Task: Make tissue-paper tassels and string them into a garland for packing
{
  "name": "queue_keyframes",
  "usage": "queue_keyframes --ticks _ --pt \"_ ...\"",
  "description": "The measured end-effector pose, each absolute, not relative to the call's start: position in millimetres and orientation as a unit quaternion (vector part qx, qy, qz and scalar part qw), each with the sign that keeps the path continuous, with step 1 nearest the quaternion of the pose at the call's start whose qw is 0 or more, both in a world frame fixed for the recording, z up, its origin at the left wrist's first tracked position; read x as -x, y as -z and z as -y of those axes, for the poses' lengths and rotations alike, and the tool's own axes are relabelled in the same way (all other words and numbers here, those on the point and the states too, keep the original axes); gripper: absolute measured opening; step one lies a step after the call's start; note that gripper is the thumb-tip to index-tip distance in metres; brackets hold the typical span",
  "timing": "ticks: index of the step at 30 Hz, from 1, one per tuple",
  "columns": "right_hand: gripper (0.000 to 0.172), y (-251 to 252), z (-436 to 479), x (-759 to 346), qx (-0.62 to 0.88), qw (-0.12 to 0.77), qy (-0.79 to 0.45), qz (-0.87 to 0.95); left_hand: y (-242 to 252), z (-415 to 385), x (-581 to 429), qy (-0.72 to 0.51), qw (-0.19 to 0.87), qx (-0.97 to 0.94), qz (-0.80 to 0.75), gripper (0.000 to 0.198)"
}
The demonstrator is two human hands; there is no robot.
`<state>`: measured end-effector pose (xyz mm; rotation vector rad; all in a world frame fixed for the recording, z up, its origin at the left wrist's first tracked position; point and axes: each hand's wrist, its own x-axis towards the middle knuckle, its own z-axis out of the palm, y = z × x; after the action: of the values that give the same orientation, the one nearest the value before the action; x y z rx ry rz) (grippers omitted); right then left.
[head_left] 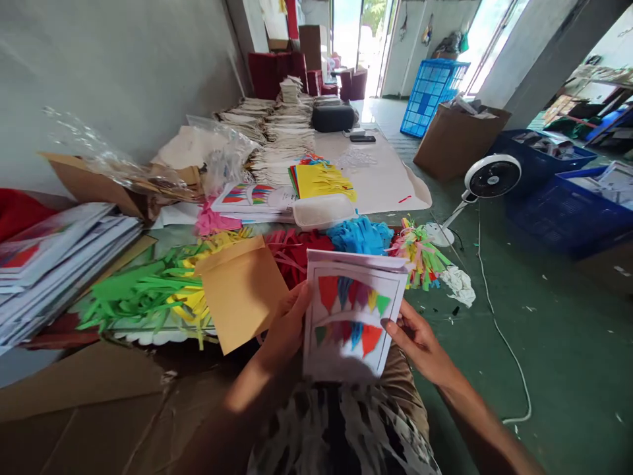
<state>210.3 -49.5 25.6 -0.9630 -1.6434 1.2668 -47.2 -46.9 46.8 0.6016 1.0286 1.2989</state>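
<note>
On the head camera I see my left hand (287, 323) and right hand (418, 343) apart, gripping opposite edges of a white paper packet (346, 316) printed with colored pennant bunting, held up between them over my lap. Just beyond my left hand, a kraft envelope (242, 293) lies against the packet's edge. Ahead of the hands, the counter (380, 188) carries heaps of cut paper fringe: green (133, 290) left of the envelope, red (297, 254) and blue (359, 236) straight ahead, and a multicolored tassel bunch (420, 254) just past my right hand. A white plastic tub (324, 211) sits further ahead. Stacked printed sheets (59, 257) lie well left of my hands. Right of them, a white cable (499, 336) runs across the green floor (568, 349).
</note>
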Motion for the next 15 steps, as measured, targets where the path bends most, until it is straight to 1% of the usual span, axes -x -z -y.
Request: queue_keyframes --ticks 2,3,4,5,6,8,9,11,13,15 --pt "0.054 -30.9 42.3 -240.4 0.404 0.384 -0.465 0.688 -35.9 56.6 51.1 -0.541 0.64 -0.239 -0.49 0.053" --pt "0.048 -35.3 33.9 -256.0 0.446 0.382 -0.413 0.696 -31.3 60.8 53.5 -0.527 0.636 -0.238 -0.511 0.054" --pt "0.043 -40.2 22.1 -270.8 0.507 0.404 -0.333 0.685 -28.0 63.5 56.1 -0.51 0.633 -0.246 -0.528 0.055" --pt "0.043 -45.1 6.7 -283.6 0.564 0.414 -0.244 0.672 -26.4 63.9 58.9 -0.494 0.628 -0.266 -0.54 0.056" --pt "0.047 -49.8 -11.8 -293.9 0.602 0.402 -0.168 0.669 -26.9 61.7 61.8 -0.475 0.625 -0.297 -0.545 0.056" --pt "0.057 -57.2 -55.8 -305.3 0.642 0.344 -0.083 0.68 -34.6 48.1 67.4 -0.429 0.616 -0.381 -0.54 0.056" --pt "0.059 -59.9 -79.4 -307.0 0.654 0.308 -0.05 0.689 -41.6 37.2 69.6 -0.403 0.607 -0.428 -0.535 0.055" --pt "0.057 -63.8 -124.9 -305.4 0.673 0.253 0.002 0.695 -60.1 10.5 71.3 -0.362 0.569 -0.499 -0.544 0.054" --pt "0.05 -65.9 -162.6 -303.4 0.676 0.202 0.014 0.709 -80.9 -18.1 68.2 -0.402 0.475 -0.534 -0.572 0.053" --pt "0.054 -65.6 -189.0 -305.1 0.597 0.132 0.011 0.791 -100.0 -44.0 60.3 -0.413 0.396 -0.585 -0.575 0.05"
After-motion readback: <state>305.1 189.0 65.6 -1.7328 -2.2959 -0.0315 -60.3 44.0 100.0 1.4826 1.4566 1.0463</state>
